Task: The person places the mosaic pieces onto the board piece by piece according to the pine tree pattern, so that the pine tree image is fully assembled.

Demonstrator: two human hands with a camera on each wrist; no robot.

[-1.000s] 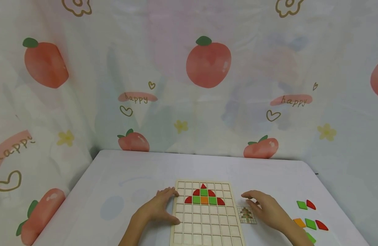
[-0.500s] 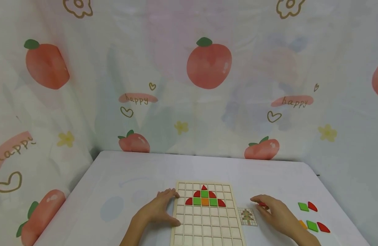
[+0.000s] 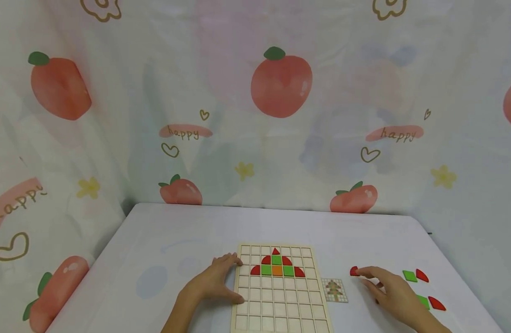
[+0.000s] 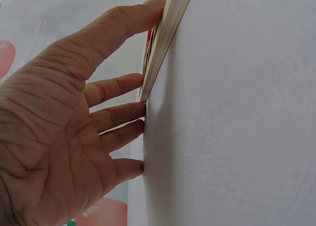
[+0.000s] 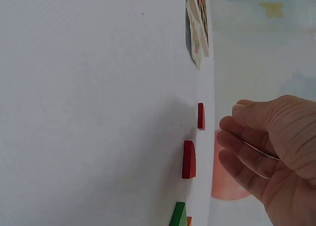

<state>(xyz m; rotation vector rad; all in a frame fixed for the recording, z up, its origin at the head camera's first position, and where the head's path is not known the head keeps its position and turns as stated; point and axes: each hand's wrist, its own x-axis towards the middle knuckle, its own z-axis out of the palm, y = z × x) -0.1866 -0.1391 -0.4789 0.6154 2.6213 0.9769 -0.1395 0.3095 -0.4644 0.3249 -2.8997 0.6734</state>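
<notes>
A wooden grid board [image 3: 278, 296] lies on the white table, with red, green and orange tiles set in its upper cells. My left hand [image 3: 217, 280] rests at the board's left edge; in the left wrist view its thumb [image 4: 123, 23] lies on the rim and its fingers stretch straight along the side. A red quarter-round tile [image 3: 354, 271] sits on the table right of the board. Just beside it is my right hand [image 3: 390, 293], fingers loosely bent. In the right wrist view nothing shows between those fingers, and red tiles [image 5: 201, 116] lie apart from them.
A small pattern card [image 3: 334, 290] with a tree picture lies against the board's right side. Farther right are green tiles [image 3: 409, 276] and red tiles [image 3: 437, 303], partly covered by the right forearm. A fruit-print cloth [image 3: 280, 162] stands behind the table.
My right hand has moved right, away from the board and card. The red tile glimpsed in its fingers half a second ago now lies on the table. The left hand has stayed put.
</notes>
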